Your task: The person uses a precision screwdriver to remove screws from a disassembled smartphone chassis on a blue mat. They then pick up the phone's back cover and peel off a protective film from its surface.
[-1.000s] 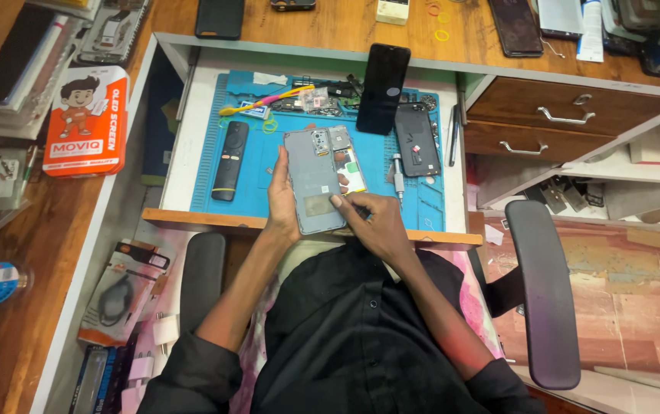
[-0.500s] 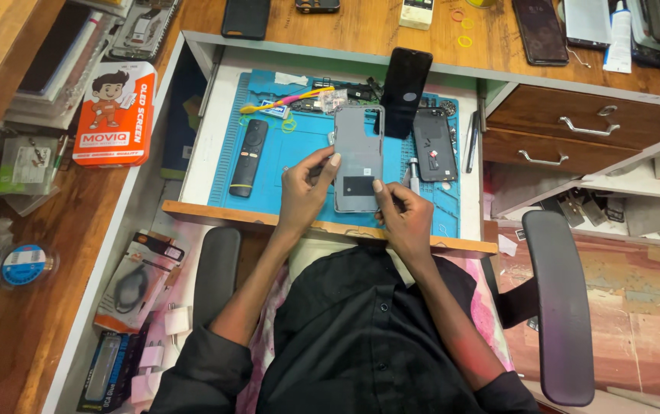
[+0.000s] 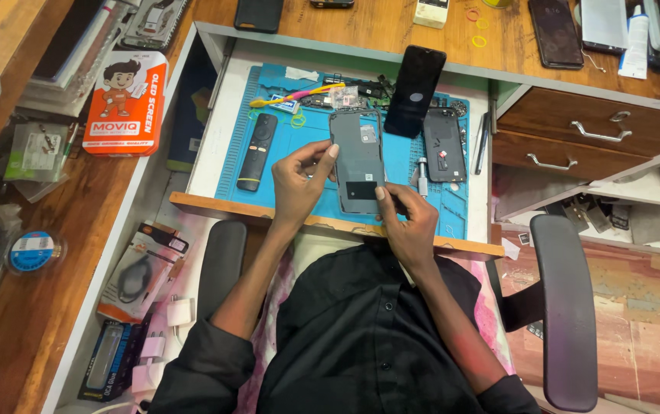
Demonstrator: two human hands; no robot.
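A grey phone back cover [image 3: 357, 159] lies lengthwise on the blue work mat [image 3: 303, 142], inner side up. My left hand [image 3: 299, 182] grips its left edge, index finger resting on the upper left side. My right hand [image 3: 409, 221] pinches its lower right corner, and a thin metal tool seems to sit between those fingers. A black phone [image 3: 414, 90] leans upright just past the cover. Another opened dark phone body [image 3: 445, 143] lies to the right on the mat.
A black remote control [image 3: 257, 151] lies on the mat's left part, a yellow-pink toothbrush [image 3: 299, 96] at its far edge. An orange box [image 3: 125, 101] sits on the wooden desk at left. Drawers [image 3: 591, 130] and chair armrests [image 3: 568, 307] flank my body.
The back cover has been turned and set straighter on the mat, further from me. My left hand shifted from underneath it to its left edge; my right hand moved to the lower right corner.
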